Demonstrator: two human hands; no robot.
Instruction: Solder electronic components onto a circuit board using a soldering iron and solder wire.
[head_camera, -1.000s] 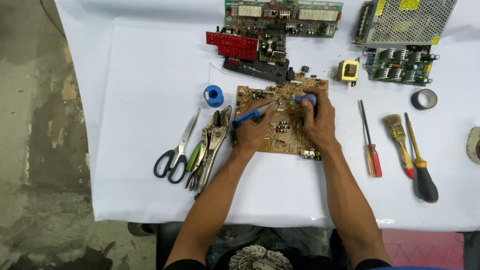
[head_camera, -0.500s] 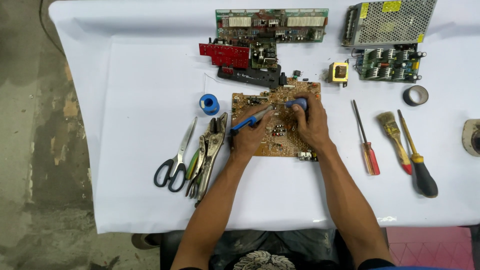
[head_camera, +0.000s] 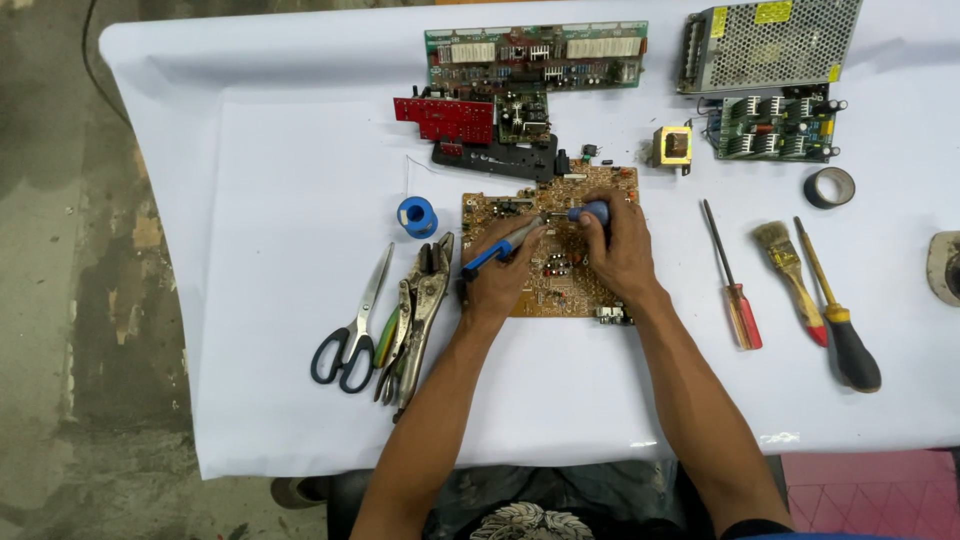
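Fingers (head_camera: 497, 262) of the left hand (head_camera: 500, 280) are clenching a blue-handled soldering iron (head_camera: 503, 250), its tip angled onto the brown circuit board (head_camera: 545, 290). Those of the right hand (head_camera: 622, 250) are grasping a blue suction tool (head_camera: 590, 212) beside that tip. Lying flat on the white table cover (head_camera: 280, 200), near centre, the board is staying populated, and most components are looking seated; the work appears barely begun. Scissors (head_camera: 352, 325), pliers (head_camera: 415, 315), a solder spool (head_camera: 417, 216) and screwdrivers (head_camera: 735, 285) are lying untouched alongside.

A tan circuit board (head_camera: 555, 262) lies on a white tabletop (head_camera: 250, 200); blue-handled soldering iron (head_camera: 497, 254), blue solder spool (head_camera: 417, 216), red-handled screwdriver (head_camera: 733, 275), black-handled scissors (head_camera: 352, 325).
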